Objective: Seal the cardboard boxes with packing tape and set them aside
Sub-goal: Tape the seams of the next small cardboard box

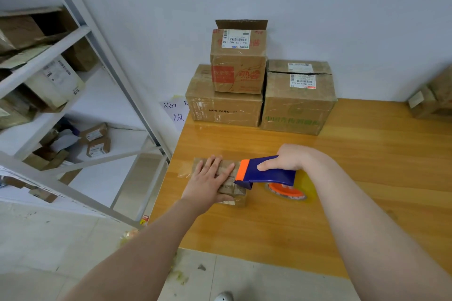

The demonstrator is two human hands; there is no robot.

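My left grip [210, 179] lies flat, fingers straight, pressing on the small, low cardboard box [236, 194] on the glossy wooden surface [269, 232]. My right grip [289, 159] wraps the blue-and-orange plastic tape dispenser [266, 175], whose nose touches the box's right end.

Stacked boxes [244, 107] behind, shelving [104, 56] at left

White metal shelving [105, 95] left of wooden table [367, 166], handwritten sign [175, 112]
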